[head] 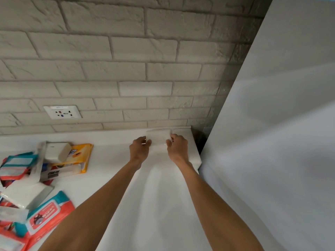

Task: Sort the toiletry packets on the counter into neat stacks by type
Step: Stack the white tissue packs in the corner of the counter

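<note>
Item: pale white rectangular packet (159,138), outline blurred, at the back right corner of the smooth white counter (112,163), just beside the rough grey-white brick wall (126,69). Long axis left to right, parallel to the wall. Left hand (139,149) and right hand (177,147): fingers curled, pinching its opposite short ends. Far left: heap of glossy coral-and-teal wipes packs (45,214) and a crinkled yellow packet (85,151).

White counter (112,171) against a brick wall (126,69).
Jumbled at its left: red-and-teal wipes packs (45,214), a yellow packet (84,151), white packets (25,193); a lone white packet (159,137) lies apart by the wall.
</note>
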The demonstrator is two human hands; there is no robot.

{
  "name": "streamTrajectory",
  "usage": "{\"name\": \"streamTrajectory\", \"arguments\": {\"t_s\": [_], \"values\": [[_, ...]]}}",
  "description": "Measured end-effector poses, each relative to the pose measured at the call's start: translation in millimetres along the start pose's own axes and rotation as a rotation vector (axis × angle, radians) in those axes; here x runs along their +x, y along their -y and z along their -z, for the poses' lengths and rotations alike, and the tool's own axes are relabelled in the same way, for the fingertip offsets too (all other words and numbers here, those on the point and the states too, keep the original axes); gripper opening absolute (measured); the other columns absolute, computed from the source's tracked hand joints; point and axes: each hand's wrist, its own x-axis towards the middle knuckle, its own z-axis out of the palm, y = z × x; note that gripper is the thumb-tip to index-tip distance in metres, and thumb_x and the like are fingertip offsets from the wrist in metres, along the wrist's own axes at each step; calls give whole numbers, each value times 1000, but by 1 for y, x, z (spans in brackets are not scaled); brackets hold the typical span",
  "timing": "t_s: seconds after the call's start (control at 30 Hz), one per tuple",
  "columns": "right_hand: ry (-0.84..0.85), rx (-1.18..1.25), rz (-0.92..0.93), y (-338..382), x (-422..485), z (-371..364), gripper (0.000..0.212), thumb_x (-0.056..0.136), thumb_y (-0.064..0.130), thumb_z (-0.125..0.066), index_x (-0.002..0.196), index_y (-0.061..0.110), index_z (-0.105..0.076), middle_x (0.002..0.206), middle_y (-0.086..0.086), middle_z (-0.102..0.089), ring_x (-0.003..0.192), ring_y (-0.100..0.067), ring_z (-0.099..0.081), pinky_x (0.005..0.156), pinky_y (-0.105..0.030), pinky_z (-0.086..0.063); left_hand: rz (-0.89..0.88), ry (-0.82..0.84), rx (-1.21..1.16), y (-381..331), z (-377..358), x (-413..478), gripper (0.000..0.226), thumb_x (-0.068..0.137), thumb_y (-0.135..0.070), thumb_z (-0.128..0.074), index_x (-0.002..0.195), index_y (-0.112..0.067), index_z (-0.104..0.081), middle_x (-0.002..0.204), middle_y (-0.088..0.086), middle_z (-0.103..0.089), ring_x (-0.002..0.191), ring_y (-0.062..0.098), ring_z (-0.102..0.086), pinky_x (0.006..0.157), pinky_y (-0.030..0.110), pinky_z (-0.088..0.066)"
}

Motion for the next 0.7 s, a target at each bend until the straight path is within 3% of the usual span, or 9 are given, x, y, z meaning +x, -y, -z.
{"name": "streamTrajectory", "arguments": {"t_s": [0.17, 0.37, 0.7], "values": [[58, -105, 56, -7, 16, 0, 28, 103, 24, -58, 125, 9, -65, 117, -14, -66, 114, -33, -61, 95, -41, -53, 25, 21, 57, -2, -11, 14, 33, 98, -28, -63, 126, -12, -68, 113, 3, -73, 95, 16, -61, 82, 26, -46], [80, -118, 80, -5, 20, 4, 46, 102, 15, -58, 148, 8, -51, 136, -15, -61, 132, -31, -52, 107, -38, -46, 24, 62, 59, -5, -19, 18, 25, 97, -28, -62, 116, -14, -70, 110, -2, -71, 99, 19, -64, 80, 27, -46], [95, -194, 144, -15, 20, -7, 43, 98, 5, -57, 141, 6, -55, 137, -12, -60, 132, -28, -47, 107, -36, -47, 5, 76, 49, 4, -28, 14, 47, 94, -21, -70, 138, -12, -56, 127, 5, -67, 110, 22, -64, 93, 37, -54]]}}
